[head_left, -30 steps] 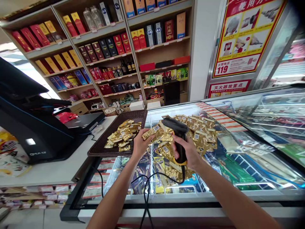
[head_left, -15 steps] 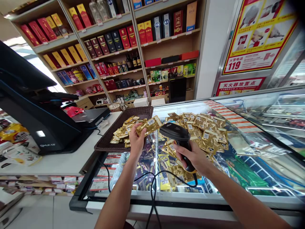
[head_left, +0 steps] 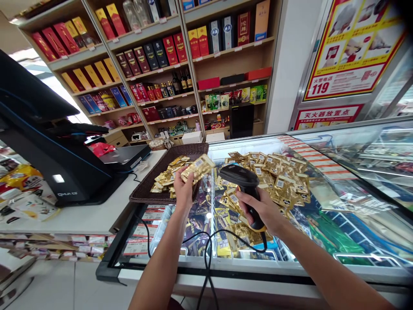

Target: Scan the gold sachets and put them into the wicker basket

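Note:
My left hand (head_left: pixel 183 187) pinches a gold foil packet (head_left: pixel 199 167), its barcode label facing up, over the right side of a brown woven basket (head_left: pixel 155 173). More gold packets (head_left: pixel 166 177) lie inside that basket. In my right hand (head_left: pixel 260 206) is a black barcode scanner (head_left: pixel 240 177), my fingers wrapped round its handle and its head pointing left at the held packet. A small gap separates scanner and packet. Beyond and to the right of the scanner, a large heap of gold packets (head_left: pixel 280 176) is spread on the glass top of a freezer.
The scanner's black cable (head_left: pixel 208 249) loops over the freezer's front edge (head_left: pixel 258 275). At left, a dark checkout terminal (head_left: pixel 64 150) stands on a white counter (head_left: pixel 93 219). Shelves (head_left: pixel 161 73) of boxes and bottles rise behind. Frozen goods show under the glass.
The packet in my left hand has tilted a little and is slightly blurred. My right hand still holds the scanner in nearly the same place. The view has shifted slightly.

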The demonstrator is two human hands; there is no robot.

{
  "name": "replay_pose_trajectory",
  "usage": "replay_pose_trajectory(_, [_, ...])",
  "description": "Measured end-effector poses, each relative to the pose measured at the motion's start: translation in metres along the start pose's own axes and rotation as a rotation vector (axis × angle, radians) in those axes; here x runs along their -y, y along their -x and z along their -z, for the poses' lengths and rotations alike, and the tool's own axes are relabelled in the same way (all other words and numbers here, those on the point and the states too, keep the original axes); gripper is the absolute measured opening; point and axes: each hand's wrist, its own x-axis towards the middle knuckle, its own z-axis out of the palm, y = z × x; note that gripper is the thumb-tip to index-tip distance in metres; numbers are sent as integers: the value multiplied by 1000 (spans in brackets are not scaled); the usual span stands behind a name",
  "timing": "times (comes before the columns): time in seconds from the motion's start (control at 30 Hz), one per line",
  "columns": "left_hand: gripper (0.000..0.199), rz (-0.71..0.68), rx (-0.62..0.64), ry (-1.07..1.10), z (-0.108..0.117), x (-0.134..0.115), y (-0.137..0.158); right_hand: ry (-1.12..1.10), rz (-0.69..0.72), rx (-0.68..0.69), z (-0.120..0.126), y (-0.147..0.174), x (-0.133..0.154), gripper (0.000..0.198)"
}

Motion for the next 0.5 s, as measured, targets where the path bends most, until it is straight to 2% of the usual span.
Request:
replay_pose_trajectory(0.1, [40, 131, -223, 80, 14, 1, -19, -24, -6, -32, 0, -1, 0, 36])
replay_pose_trajectory(0.2, [61, 152, -330, 45, 33, -5, -33, -86, 4, -56, 0, -3, 0, 36])
replay_pose_trajectory(0.27, [72, 72, -450, -120, 42, -12, -34, -168, 18, -88, 2, -5, 1, 35])
replay_pose_trajectory(0.33, [68, -142, -519, -364, 39, -19, -27, -270, 35, -128, 4, -7, 3, 34])
replay_pose_trajectory(0.37, [57, -274, -476, -456, 34, -23, -21, -321, 43, -148, 6, -8, 4, 34])
replay_pose_trajectory(0.4, [44, -391, -360, -502, 25, -25, -15, -364, 50, -170, 8, -9, 6, 35])
replay_pose_trajectory(0.47, [23, -507, 39, -487, 1, -25, -2, -416, 60, -207, 11, -12, 7, 36])
replay_pose_trajectory(0.5, [21, -498, 271, -501, -13, -22, 4, -425, 63, -221, 12, -13, 8, 36])
